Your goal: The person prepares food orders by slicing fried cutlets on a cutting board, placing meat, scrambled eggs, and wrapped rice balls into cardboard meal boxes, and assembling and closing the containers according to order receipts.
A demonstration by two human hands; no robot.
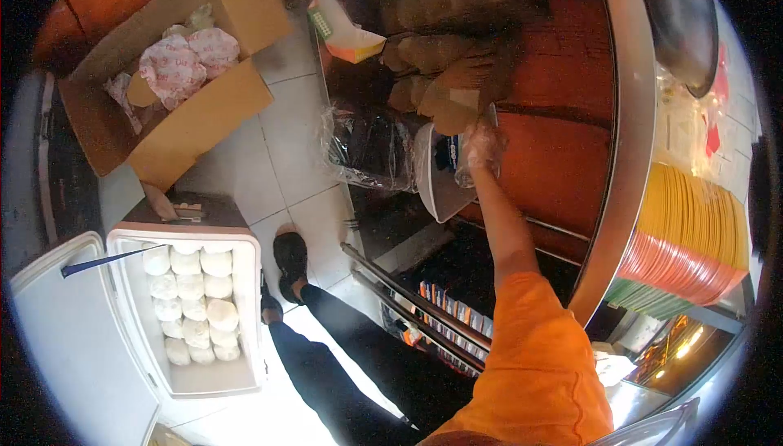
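Observation:
My right hand (481, 150), in a clear plastic glove, reaches from an orange sleeve into an under-counter shelf. Its fingers are closed at the edge of a white paper container (440, 189) with a dark blue printed patch. The fingertips are partly blurred by the glove. Just above the hand lie stacked brown cardboard pieces (449, 91). A dark pack in clear plastic film (367, 148) sits left of the container. Farther up, a white, green and orange paper food carton (351, 34) rests at the shelf edge. My left hand is not in view.
An open white cooler (253, 315) with several round white bundles (196, 287) stands left of my legs. Beyond it is an open cardboard box (196, 132) holding printed paper. Metal rails (416, 307) run below the shelf. Yellow, red and green stacks (689, 230) stand right on the counter.

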